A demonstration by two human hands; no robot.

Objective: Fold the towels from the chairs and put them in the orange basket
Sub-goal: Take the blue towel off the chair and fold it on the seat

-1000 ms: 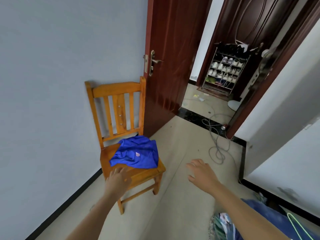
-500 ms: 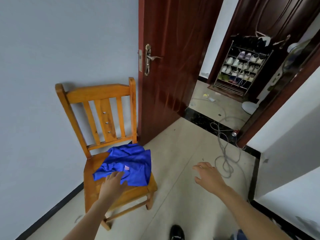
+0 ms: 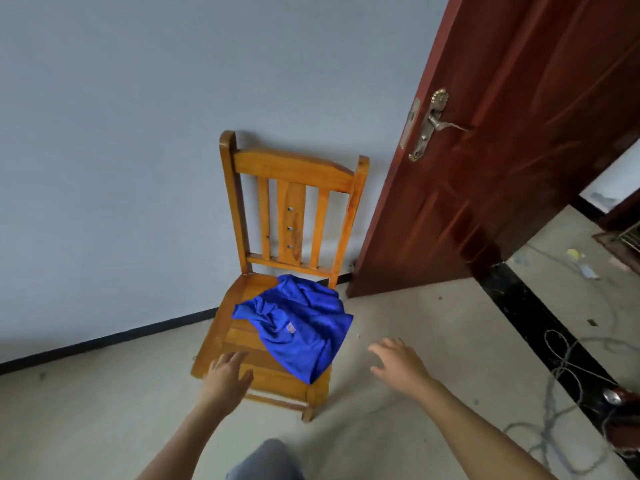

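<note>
Both hands are empty in the head view. Left hand (image 3: 227, 374) is extended forward with the fingers straight and lightly spread, positioned over the front left part of the seat of the wooden chair (image 3: 294, 168); whether the fingertips contact the seat cannot be determined. Right hand (image 3: 401, 362) is extended over the floor (image 3: 433, 306) just to the right of the chair's front corner, palm down, fingers loosely spread and slightly bent, holding nothing. Both forearms reach forward from the lower edge of the frame. The blue towel (image 3: 298, 327) lies crumpled and unfolded on the right half of the seat, with one corner hanging over the front right edge; it sits between the two hands and neither hand touches it. The chair stands against the pale wall (image 3: 138, 133), beside an open dark red door (image 3: 502, 185). A loose cable (image 3: 561, 358) lies on the floor at right. The orange basket is not in view. Task status, as judged: at the pick-up stage for this towel; grasping, folding and placing in the basket are all outstanding. Progress on other towels cannot be determined.
</note>
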